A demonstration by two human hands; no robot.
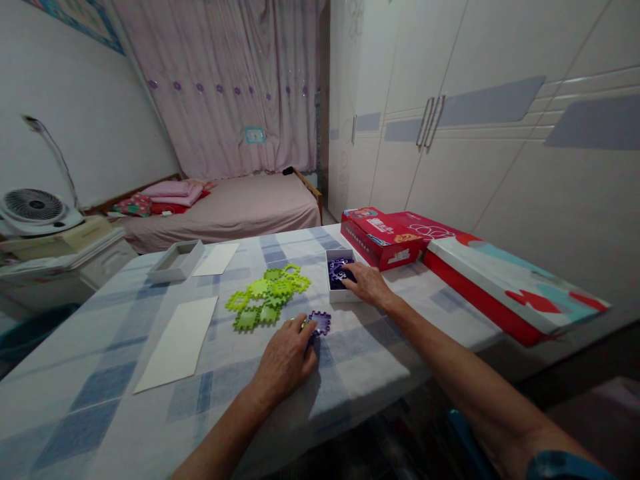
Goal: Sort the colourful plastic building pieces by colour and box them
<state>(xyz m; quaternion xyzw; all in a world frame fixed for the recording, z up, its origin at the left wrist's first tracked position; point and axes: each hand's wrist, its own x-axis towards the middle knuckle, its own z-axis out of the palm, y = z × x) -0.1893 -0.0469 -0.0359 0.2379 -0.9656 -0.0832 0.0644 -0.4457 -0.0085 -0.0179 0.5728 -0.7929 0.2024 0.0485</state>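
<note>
My left hand rests low over the tablecloth, fingers curled down at a purple notched-edge puzzle piece. A bit of green and more purple shows at its fingertips, partly hidden. Further right, my right hand reaches into a small white box, with thumb and fingers closed on the purple puzzle pieces inside. Exactly which piece they pinch is hidden. A loose heap of lime-green puzzle pieces lies beyond my left hand, left of the box.
A grey-white box lid and two white sheets, one near and one farther, lie at left. Red boxes and a large white-topped red box line the right side. A bed and wardrobe stand beyond.
</note>
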